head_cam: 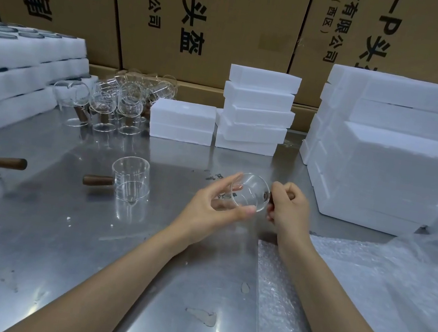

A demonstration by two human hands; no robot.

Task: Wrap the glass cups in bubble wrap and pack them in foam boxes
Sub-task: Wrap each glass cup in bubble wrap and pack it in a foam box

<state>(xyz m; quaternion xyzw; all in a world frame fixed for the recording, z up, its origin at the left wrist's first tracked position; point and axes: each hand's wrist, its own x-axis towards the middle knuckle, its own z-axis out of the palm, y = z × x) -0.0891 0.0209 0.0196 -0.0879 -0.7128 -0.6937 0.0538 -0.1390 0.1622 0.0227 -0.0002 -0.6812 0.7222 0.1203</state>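
Head view: the glass cup (249, 194) is held above the tabletop (112, 263), just beyond the bubble wrap (279, 288). The left hand (214, 210) pinches its rim; the right hand (288, 207) grips its wooden handle. It looks light, stiff, slippery and fragile; the handle seems the safest hold.

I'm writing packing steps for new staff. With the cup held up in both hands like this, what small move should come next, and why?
Probably lower the cup onto the bubble wrap just below the right hand. The left hand holds its glass body, the right its handle, and it is still bare.
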